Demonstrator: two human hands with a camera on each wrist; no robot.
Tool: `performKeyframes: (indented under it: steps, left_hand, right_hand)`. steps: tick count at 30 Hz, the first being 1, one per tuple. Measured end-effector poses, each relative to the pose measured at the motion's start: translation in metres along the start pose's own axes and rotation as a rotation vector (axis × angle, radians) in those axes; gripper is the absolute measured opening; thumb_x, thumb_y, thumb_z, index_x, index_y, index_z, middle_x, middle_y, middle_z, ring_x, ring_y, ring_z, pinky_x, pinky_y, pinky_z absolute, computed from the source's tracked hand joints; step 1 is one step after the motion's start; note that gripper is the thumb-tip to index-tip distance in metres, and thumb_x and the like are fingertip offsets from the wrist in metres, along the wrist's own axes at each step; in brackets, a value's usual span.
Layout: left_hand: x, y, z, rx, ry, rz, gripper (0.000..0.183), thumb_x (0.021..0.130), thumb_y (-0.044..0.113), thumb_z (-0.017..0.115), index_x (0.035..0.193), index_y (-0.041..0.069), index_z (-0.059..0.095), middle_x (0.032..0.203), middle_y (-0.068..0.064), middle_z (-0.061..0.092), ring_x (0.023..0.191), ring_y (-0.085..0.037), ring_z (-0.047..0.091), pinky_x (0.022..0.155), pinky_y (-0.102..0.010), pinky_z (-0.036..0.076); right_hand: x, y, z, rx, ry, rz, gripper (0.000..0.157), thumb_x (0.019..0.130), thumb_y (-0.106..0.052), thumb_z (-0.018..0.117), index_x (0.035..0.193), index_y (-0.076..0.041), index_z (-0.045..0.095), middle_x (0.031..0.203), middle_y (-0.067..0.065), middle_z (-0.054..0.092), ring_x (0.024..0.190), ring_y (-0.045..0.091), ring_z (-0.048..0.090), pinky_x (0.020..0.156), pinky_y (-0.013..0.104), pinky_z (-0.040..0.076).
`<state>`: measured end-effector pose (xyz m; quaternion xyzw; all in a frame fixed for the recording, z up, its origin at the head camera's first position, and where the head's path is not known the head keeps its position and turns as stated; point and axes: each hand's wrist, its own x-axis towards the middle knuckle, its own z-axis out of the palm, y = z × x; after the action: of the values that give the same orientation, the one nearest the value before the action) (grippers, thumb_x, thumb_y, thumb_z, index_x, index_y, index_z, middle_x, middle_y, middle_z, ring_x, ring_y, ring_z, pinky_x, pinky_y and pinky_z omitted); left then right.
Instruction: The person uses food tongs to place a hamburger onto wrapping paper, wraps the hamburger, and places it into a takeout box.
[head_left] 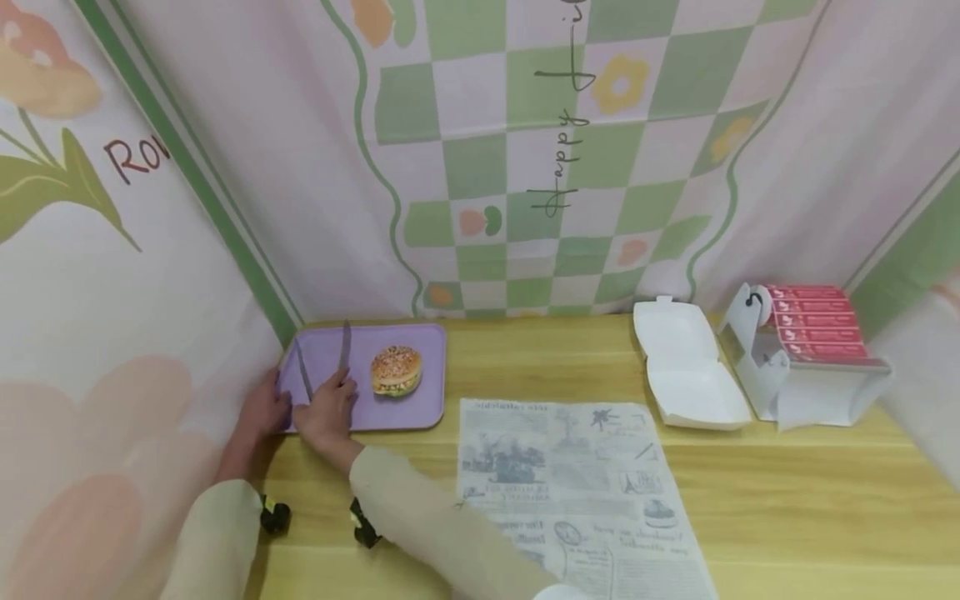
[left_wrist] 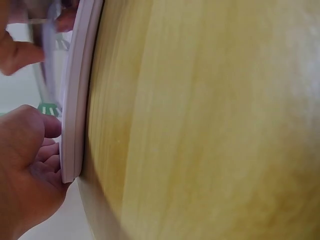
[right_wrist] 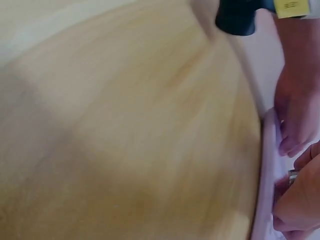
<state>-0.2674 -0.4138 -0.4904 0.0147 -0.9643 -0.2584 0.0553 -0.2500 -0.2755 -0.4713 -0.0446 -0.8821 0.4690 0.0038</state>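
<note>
Metal tongs [head_left: 303, 369], two arms spread apart, in the right hand [head_left: 327, 414] over a purple tray [head_left: 411, 415].

Right hand: fingers and thumb curled about the lower ends of the tongs. Left hand [head_left: 264, 406]: at the tray's left edge, fingers bent; whether it grips the rim cannot be told. Sesame-topped burger [head_left: 396, 372]: upright on the tray, right of the tongs. Tray: flat on the wooden counter [head_left: 810, 508], at its far left, near the wall hanging. Newsprint-style sheet [head_left: 577, 467]: spread on the counter, right of the tray, partly under the right sleeve [head_left: 442, 517]. White clamshell box [head_left: 696, 387]: lid laid back, beyond the sheet. White holder [head_left: 825, 400]: just right of the box, bearing red printed packaging [head_left: 817, 323].
</note>
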Motion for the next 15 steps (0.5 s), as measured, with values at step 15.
performKeyframes:
  steps: [15]
  left_hand:
    - [0.000,0.000,0.002,0.006,-0.001,0.044,0.051,0.086,0.005,0.049,0.130,-0.019,0.039,0.107,-0.042,0.057,0.089,-0.051,0.058,0.080,-0.064,0.047]
  right_hand:
    - [-0.001,-0.025,-0.070,0.754,-0.352,0.081,0.036,0.080,0.004,0.068,0.112,-0.003,0.053,0.078,0.000,0.050,0.058,0.013,0.054,0.052,0.021,0.046]
